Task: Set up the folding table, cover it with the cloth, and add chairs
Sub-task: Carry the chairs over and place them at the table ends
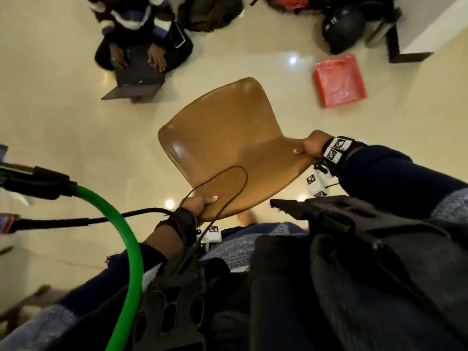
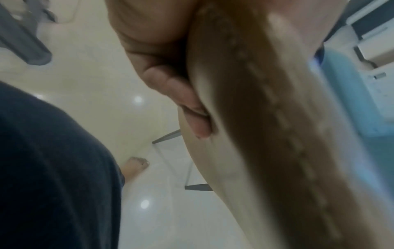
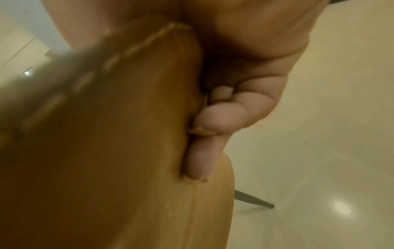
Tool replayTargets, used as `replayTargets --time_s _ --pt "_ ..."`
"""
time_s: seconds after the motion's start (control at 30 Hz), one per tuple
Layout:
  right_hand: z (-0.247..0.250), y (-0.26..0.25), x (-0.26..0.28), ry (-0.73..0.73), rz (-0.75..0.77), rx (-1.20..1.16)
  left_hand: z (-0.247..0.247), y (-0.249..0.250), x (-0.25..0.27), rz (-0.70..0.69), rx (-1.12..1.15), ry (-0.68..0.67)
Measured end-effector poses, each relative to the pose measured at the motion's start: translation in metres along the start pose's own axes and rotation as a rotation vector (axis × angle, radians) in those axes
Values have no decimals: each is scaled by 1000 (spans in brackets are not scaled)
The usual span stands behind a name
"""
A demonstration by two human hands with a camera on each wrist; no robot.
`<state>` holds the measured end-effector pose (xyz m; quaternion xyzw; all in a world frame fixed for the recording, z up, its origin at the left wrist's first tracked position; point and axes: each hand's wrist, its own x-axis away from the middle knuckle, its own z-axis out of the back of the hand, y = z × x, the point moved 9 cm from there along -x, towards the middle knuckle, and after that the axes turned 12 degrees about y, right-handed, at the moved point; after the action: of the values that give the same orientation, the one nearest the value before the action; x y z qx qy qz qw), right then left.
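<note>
A brown moulded chair hangs in front of me, seat pointing away toward the floor's far side. My left hand grips the near left edge of its backrest, thumb on top. My right hand grips the right edge. In the left wrist view my left hand's fingers curl round the chair's stitched edge, with dark metal legs below. In the right wrist view my right hand's fingers press the chair shell; one leg shows. No table or cloth is in view.
A person sits on the cream floor at the far left with a laptop. A red tray lies far right, near a dark helmet and bags. A green tube and black cables cross the left foreground.
</note>
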<state>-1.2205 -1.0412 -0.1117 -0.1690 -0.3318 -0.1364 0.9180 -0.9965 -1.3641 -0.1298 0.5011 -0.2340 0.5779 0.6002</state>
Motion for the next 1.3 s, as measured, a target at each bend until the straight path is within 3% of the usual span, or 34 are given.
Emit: replayTargets --time_s 0.27,0.47,0.67,0.73,0.87,0.9,1.1,1.2,1.3 --pt "45 214 50 121 -308 -310 -127 72 56 -201 -282 -165" --pt "35 369 122 203 -593 -546 -258 67 112 -300 -543 -356" --pt "-13 481 179 221 -779 -721 -387 24 46 -360 -809 -382" --pt "-33 505 194 223 -823 -792 -406 9 61 -402 -925 -402" --pt "-52 529 202 245 -876 -918 -431 6 90 -401 -949 -430" --pt "-51 531 203 258 -884 -948 -432 11 120 -423 -973 -438" --pt "-56 534 191 251 -906 -967 -422 26 179 -442 -1068 -448" --pt "-60 535 194 277 -960 -992 -418 23 184 -409 -1112 -502" --pt "-65 536 192 282 -996 -1019 -423 35 174 -427 -1207 -452"
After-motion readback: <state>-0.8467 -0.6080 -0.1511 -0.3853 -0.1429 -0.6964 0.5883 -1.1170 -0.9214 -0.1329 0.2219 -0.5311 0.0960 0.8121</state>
